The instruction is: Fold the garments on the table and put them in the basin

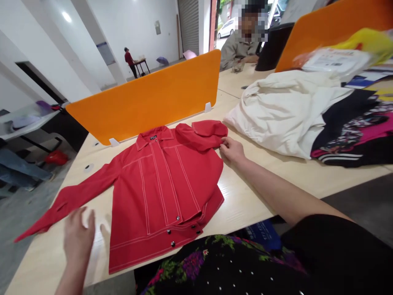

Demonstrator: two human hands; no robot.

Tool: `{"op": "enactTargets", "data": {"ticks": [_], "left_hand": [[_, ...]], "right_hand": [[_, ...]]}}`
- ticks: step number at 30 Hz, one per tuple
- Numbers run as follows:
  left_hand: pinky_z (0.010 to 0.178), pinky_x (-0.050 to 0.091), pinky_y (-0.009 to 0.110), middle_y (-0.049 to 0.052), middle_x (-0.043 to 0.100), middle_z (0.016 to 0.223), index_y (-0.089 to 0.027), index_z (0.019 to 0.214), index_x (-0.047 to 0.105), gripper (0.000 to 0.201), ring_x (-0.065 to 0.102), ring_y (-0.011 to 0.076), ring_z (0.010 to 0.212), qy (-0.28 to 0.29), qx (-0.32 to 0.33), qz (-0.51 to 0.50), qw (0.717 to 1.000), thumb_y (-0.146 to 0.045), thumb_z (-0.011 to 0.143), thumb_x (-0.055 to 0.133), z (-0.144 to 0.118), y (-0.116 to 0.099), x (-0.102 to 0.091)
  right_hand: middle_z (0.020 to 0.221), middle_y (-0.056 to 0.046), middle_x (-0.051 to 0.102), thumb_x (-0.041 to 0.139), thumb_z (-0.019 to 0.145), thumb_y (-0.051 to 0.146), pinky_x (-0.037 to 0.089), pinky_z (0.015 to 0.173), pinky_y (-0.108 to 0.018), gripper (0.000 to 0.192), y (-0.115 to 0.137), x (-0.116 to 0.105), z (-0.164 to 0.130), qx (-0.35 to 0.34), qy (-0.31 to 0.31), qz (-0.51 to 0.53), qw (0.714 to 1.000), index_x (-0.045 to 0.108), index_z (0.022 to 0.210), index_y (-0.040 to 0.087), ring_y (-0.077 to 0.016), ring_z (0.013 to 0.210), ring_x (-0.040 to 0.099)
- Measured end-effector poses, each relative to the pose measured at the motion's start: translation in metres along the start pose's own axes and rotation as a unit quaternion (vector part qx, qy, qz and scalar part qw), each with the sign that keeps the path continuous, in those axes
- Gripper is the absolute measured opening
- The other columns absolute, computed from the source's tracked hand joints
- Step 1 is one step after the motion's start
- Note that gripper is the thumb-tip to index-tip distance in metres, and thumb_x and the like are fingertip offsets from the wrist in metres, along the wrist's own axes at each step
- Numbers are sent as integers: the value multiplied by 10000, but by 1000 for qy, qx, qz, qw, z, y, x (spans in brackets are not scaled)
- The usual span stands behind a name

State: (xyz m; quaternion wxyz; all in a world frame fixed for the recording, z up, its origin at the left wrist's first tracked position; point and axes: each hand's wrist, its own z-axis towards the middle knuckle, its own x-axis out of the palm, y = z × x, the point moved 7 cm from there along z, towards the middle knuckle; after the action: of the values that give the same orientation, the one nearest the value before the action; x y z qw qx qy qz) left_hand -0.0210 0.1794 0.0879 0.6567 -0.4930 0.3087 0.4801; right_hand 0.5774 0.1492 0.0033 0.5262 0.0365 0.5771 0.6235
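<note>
The right hand [231, 150] rests at the edge of a red jacket [162, 188], its fingertips pinched on the cloth where the folded-over sleeve [201, 133] meets the body. That sleeve lies doubled back across the shoulder, cuff toward the collar. The left hand [78, 237] is open, fingers spread and a little blurred, hovering just above the tabletop [245, 200] beside the jacket's other sleeve [70, 200], which stretches out flat toward the near left corner; I can't tell whether the palm touches the wood. The jacket lies face up with its front buttoned, white stitching running down it, hem toward the person. Behind the collar stands an orange divider [147, 98]. To the right, well apart from the jacket, sits a heap of clothes [353, 127] topped by a white garment [282, 110]. Across the divider another person [239, 47] sits at the far side, and someone in red [129, 59] stands by a small table deep in the room
</note>
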Motion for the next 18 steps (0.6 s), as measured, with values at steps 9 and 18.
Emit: {"op": "enactTargets", "data": {"ticks": [9,18], "left_hand": [[961,448,444,158,556,1123,-135,1200,502,601,531,313,1099,24,102,24,994,-600,848,355,-86,-20,49],[807,490,356,76,559,1033,-213,997,591,299,576,232,980,17,66,-24,997,-377,869,376,-75,-16,51]], "right_hand": [[796,-10,658,701,698,386,412,455,-201,707,49,-10,-145,126,379,287,871,434,1329,212,-120,584,577],[621,75,463,642,705,267,354,451,-210,743,83,-73,-172,64,211,338,915,375,1396,211,-88,492,432]]}}
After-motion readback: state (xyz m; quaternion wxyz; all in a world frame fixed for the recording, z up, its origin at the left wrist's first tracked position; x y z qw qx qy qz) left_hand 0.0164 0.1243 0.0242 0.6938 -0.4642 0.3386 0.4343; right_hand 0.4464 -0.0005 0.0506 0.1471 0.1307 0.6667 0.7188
